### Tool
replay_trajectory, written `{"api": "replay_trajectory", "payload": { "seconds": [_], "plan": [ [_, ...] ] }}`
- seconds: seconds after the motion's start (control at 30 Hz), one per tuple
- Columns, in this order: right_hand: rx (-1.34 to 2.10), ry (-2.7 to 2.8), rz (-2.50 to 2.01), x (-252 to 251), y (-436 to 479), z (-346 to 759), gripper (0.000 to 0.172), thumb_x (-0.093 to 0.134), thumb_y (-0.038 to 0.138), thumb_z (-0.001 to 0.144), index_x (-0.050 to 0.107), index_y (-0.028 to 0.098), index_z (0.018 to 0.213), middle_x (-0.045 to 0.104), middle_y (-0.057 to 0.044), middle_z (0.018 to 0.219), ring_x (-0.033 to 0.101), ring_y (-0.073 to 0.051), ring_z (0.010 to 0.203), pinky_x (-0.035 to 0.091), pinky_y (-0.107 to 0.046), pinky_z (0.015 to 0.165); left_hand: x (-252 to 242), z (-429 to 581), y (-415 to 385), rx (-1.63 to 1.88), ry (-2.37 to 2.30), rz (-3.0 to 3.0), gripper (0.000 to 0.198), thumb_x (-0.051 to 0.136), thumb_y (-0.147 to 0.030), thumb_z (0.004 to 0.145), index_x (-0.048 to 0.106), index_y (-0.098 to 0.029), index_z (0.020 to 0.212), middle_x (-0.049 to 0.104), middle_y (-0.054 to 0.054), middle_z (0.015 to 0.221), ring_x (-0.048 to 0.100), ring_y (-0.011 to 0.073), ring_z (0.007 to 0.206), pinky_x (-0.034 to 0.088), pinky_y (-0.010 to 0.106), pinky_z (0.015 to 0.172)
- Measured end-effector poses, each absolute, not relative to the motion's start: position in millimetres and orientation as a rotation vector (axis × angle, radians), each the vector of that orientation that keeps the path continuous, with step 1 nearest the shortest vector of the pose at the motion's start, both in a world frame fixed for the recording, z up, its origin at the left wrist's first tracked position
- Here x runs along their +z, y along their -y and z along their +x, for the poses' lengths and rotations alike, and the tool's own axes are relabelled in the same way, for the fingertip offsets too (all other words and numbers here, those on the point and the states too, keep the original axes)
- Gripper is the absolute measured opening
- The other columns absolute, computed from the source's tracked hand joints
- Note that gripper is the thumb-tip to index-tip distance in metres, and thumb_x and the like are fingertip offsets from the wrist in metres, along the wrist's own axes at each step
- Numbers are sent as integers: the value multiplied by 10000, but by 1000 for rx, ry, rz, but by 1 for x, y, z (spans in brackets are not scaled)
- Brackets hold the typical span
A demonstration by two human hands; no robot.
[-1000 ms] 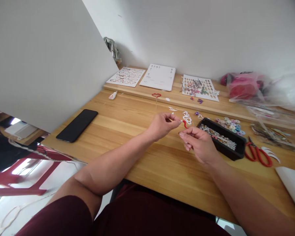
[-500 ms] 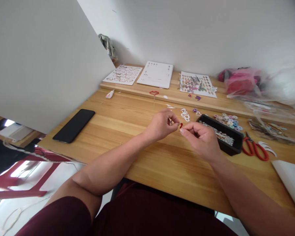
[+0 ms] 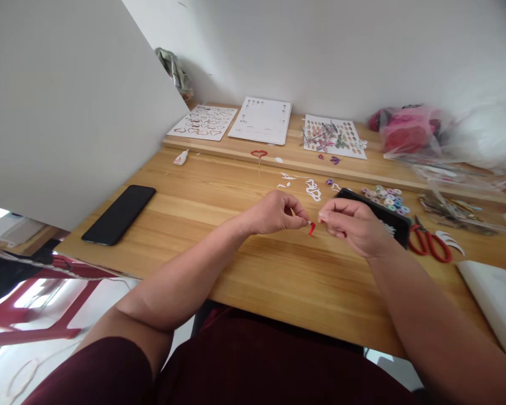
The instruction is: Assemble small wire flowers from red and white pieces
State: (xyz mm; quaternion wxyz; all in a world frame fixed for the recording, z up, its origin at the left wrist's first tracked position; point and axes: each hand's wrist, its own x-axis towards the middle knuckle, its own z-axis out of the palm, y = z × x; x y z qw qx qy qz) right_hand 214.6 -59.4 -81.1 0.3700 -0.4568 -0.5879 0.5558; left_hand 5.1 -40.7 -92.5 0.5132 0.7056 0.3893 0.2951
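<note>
My left hand (image 3: 278,212) pinches a small curved red piece (image 3: 312,228) at its upper end, and the piece hangs just past the fingertips above the table. Close by on the right, my right hand (image 3: 354,224) has its thumb and forefinger pressed together. Whatever lies between those fingers is too fine to make out. A small gap separates the two hands. Partly behind my right hand stands a black tray (image 3: 398,228) with small silvery beads. White paper cutouts (image 3: 314,190) lie beyond the hands.
Red-handled scissors or cutters (image 3: 430,244) and a white box-like object (image 3: 491,298) are at right. Thread spools (image 3: 385,198) sit behind the tray. A black phone (image 3: 120,215) and a glue bottle (image 3: 181,157) lie left. A raised ledge holds printed sheets (image 3: 261,121) and a red wire-like outline (image 3: 259,153).
My right hand has drawn back slightly from the red piece, which now hangs from my left fingertips. The camera view has shifted a little.
</note>
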Motion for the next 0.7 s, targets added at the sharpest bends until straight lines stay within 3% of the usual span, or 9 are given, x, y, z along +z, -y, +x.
{"api": "replay_trajectory", "payload": {
  "seconds": [0.23,0.57,0.7],
  "plan": [
    [1563,1545,-1117,-80,56,222,276,790,416,713,663,176,668,483,28,519,341,-66,452,233,-239,443,-88,1,43,543,-854,1657,177,704,-303,692,731,-157,788,602,-24,625,441,71,548,336,215,528],
    [1412,1577,-1049,-86,56,220,331,789,495,743,645,199,714,485,32,559,372,-87,482,252,-258,463,-83,2,47,536,-817,1589,136,719,-261,675,739,-164,768,611,-25,630,467,71,561,366,208,538],
    [1427,1550,-1041,-91,57,214,320,773,481,770,631,201,712,499,35,572,385,-82,484,274,-248,467,-81,2,47,547,-748,1447,137,746,-256,664,724,-159,758,537,-42,575,392,51,510,277,205,485]
  ]
}}
